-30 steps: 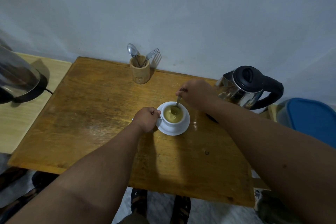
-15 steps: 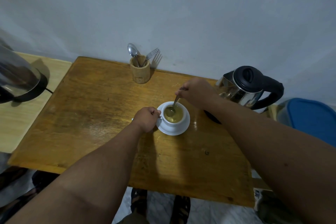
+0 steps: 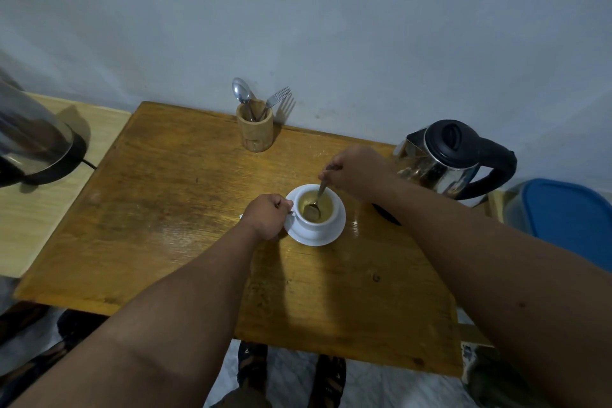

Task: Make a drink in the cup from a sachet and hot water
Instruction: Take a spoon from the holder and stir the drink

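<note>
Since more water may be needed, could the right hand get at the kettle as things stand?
Probably yes: the kettle stands just beyond the right hand with nothing between, but that hand must first release the spoon.

Wall: plain, pale grey-blue, minor scuff marks near the base. Wooden table set against it — worn orange-brown top, glossy patches, visible grain and one dark knot. Lighter wooden surface adjoins on the left, slightly lower tone. Floor below the near edge — pale, marbled. Light dim and even; soft shadows fall across the tabletop.
</note>
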